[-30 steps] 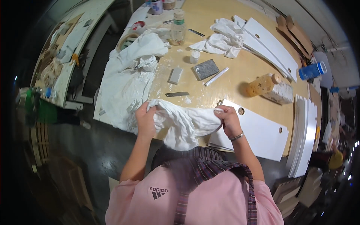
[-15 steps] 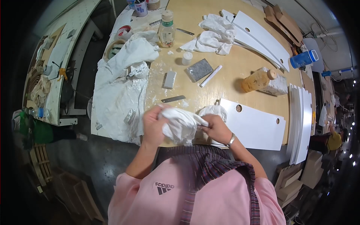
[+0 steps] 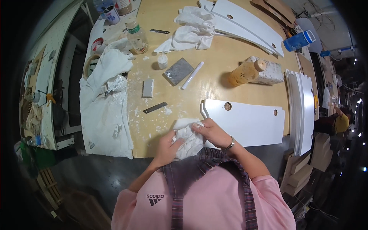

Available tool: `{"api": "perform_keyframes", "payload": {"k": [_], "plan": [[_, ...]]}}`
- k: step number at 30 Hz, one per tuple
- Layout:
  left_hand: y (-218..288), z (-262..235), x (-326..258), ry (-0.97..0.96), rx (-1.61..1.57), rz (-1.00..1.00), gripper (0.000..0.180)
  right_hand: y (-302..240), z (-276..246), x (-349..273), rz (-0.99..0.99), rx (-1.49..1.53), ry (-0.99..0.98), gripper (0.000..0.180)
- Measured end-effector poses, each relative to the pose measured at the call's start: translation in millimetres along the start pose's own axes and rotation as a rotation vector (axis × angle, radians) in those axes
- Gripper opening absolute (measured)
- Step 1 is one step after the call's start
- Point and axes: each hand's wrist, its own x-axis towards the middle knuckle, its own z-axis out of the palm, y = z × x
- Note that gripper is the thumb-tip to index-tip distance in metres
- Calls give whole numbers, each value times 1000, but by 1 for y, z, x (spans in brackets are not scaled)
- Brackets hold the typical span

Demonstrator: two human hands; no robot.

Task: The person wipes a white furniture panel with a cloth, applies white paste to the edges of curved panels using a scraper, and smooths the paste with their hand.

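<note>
A bunched white cloth (image 3: 188, 143) is held between my two hands at the table's near edge. My left hand (image 3: 167, 148) is closed around its left side. On its upper right, my right hand (image 3: 209, 132) grips the fabric, the thumb lying on top of the folds. Just right of my right hand lies a white panel (image 3: 249, 124) with round holes near its top corners. A dark flat blade (image 3: 155, 107) rests on the wood beyond my left hand. Farther off are a small grey block (image 3: 148, 88), a dark grey pad (image 3: 178, 71) and a white stick-like marker (image 3: 193, 75).
White sheeting (image 3: 105, 111) with smears covers the table's left side. A clear bottle (image 3: 137, 38) stands behind it. An amber bottle (image 3: 247, 73) leans by a speckled block (image 3: 268, 71). White panels (image 3: 301, 115) stand stacked at the right edge; a crumpled cloth (image 3: 193, 30) lies at the back.
My hands have drawn closer together, and the cloth is gathered into a smaller bundle nearer my body. The whole view has shifted, so the table's things appear farther left.
</note>
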Motion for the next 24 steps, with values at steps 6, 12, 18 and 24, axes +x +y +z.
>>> {"api": "perform_keyframes", "payload": {"k": [6, 12, 18, 24], "plan": [[7, -7, -2, 328, -205, 111, 20, 47, -28, -7, -201, 63, 99, 25], [18, -75, 10, 683, 304, 287, 15, 84, -98, -28, -338, -822, 823, 21], [21, -30, 34, 517, 688, 380, 17, 82, -114, -20, -394, -922, 869, 42], [16, -8, 37, 337, 315, 203, 18, 73, -107, -9, -376, -852, 771, 57]]}}
